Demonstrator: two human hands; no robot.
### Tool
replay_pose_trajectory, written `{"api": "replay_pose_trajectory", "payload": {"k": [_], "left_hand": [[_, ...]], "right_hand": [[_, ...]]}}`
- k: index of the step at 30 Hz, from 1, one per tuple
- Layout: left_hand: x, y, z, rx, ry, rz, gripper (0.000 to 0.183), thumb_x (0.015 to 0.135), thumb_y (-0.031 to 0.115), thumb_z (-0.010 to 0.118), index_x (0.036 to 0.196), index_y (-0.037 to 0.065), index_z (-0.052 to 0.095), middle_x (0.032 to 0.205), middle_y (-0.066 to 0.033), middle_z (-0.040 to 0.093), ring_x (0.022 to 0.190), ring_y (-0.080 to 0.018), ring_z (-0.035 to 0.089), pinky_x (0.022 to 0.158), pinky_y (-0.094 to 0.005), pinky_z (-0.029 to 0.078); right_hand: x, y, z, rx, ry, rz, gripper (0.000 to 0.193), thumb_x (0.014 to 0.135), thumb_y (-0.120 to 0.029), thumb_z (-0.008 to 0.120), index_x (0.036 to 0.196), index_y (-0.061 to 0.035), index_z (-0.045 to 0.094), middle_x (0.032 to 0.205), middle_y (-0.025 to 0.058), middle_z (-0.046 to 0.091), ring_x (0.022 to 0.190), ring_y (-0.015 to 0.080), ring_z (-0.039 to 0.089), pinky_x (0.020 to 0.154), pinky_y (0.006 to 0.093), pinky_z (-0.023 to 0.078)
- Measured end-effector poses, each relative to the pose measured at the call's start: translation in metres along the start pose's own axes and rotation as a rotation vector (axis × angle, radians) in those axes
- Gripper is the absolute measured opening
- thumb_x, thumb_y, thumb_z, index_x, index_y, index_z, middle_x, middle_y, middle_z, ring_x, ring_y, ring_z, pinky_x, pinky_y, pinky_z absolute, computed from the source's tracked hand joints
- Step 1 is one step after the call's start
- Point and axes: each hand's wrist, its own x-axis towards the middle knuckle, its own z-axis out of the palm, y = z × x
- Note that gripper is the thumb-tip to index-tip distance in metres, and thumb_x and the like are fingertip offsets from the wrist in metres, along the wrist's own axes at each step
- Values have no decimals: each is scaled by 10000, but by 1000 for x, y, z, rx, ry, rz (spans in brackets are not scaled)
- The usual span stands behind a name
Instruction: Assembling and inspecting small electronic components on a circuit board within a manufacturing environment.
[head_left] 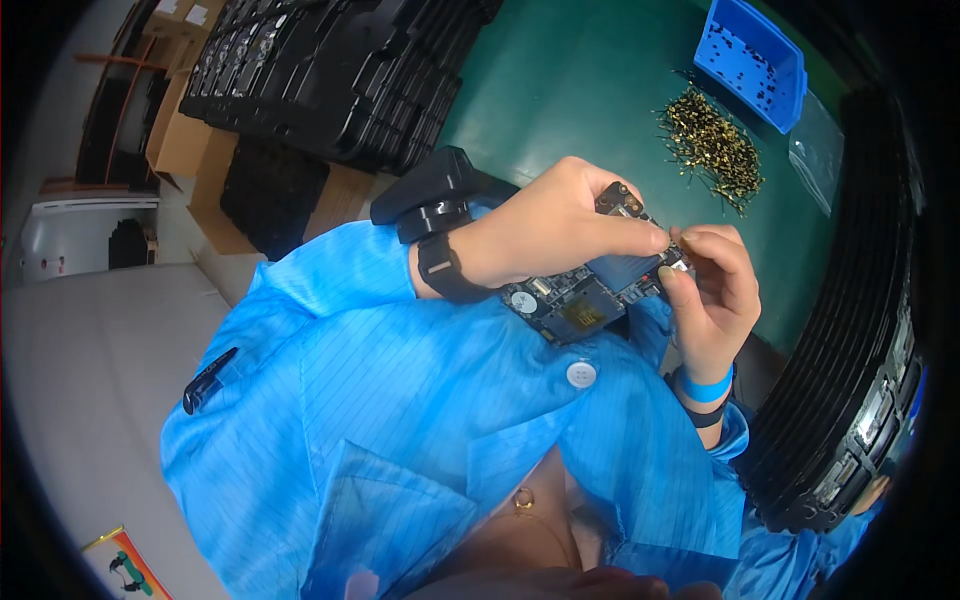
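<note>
While both hands pinch it, left hand [545, 230] & right hand [712, 290], the circuit board [585, 300] looks dark w/ chips.

Both hands grip a dark circuit board [590, 290] at centre: left hand [545, 230] over its top, right hand [715, 290] pinching its three-o'clock edge. Gold parts [712, 148] and a blue bin [757, 60] lie at one o'clock on the green table [580, 90].

Open green mat [600, 90] lies beyond the hands, between the black tray stack [330, 70] on the left and the pile of gold pins [712, 148] on the right. A blue bin [752, 62] blocks the far right corner. A curved tray stack [850, 330] walls the right side. Near the body, the blue smock [400, 400] fills the space below the hands.
</note>
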Motion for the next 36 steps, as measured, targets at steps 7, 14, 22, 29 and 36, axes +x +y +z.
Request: {"api": "replay_pose_trajectory", "payload": {"k": [7,14,22,29,36], "left_hand": [[0,-4,2,-66,16,32,152,777,146,635,792,-4,618,715,-15,605,657,-41,523,583,-192,409],[-1,-1,1,-78,15,22,131,771,128,638,777,-1,620,713,-23,614,659,-52,544,579,-187,421],[-3,1,1,26,30,40,128,756,122,661,763,2,619,692,-17,607,632,-41,526,553,-187,410],[-5,1,0,53,44,87,144,740,129,679,772,1,620,706,-20,611,650,-45,533,563,-188,416],[-5,1,3,44,20,88,163,733,104,682,839,-9,631,767,-48,629,697,-63,559,621,-195,445]], "right_hand": [[4,5,-6,-174,-115,-135,186,677,35,653,850,15,587,835,124,568,707,184,563,613,259,466],[12,5,-12,-427,-196,-328,233,603,-53,704,822,-33,627,776,118,579,697,232,576,729,381,493],[-3,6,1,-382,-3,-293,254,623,-34,702,857,-3,608,804,120,582,646,192,571,679,340,490],[-4,4,4,-272,50,-139,217,672,5,670,867,23,575,812,127,576,670,163,558,586,249,458],[-6,3,4,-263,56,-141,186,690,-1,652,858,26,576,799,129,575,691,197,551,616,269,450]]}}
